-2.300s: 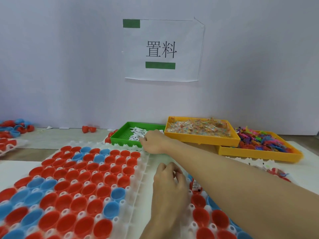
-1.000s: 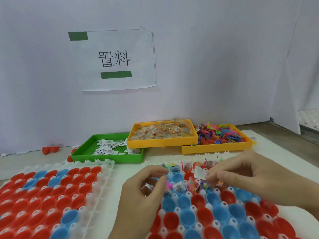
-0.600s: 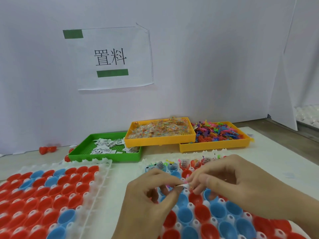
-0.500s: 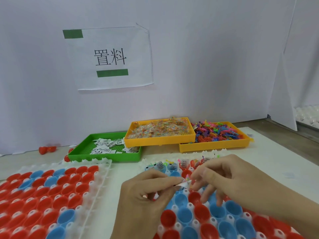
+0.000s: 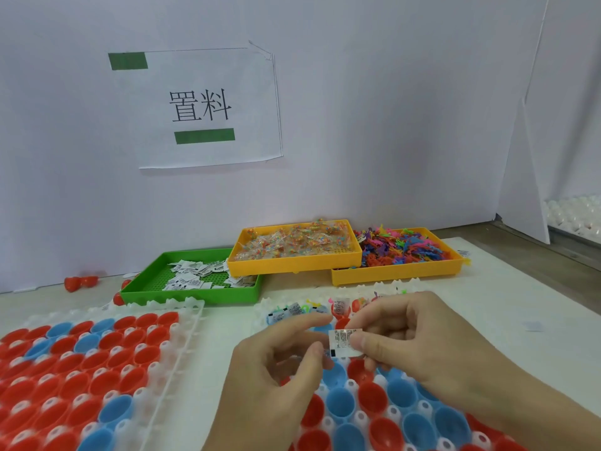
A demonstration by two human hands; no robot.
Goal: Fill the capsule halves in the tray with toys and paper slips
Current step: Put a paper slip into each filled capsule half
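Note:
My right hand (image 5: 419,346) pinches a small printed paper slip (image 5: 344,342) between thumb and forefinger. My left hand (image 5: 276,369) faces it, its thumb and forefinger closed at the slip's left edge, where the corner of another slip shows. Both hands hover over the near white tray (image 5: 354,289) of red and blue capsule halves (image 5: 340,402). The halves in its far row (image 5: 340,305) hold slips and small toys. The nearer halves that I can see are bare. My hands hide part of the tray's middle.
A second white tray (image 5: 192,320) of red and blue halves lies on the left. Behind are a green tray (image 5: 195,292) of paper slips, a yellow tray (image 5: 292,265) of bagged toys and another yellow tray (image 5: 396,276) of colourful plastic toys. Loose red capsules (image 5: 79,283) lie by the wall.
My right hand came back from the green tray to the near tray. Both hands met over the capsule halves, and the slip now stands upright in my right fingers.

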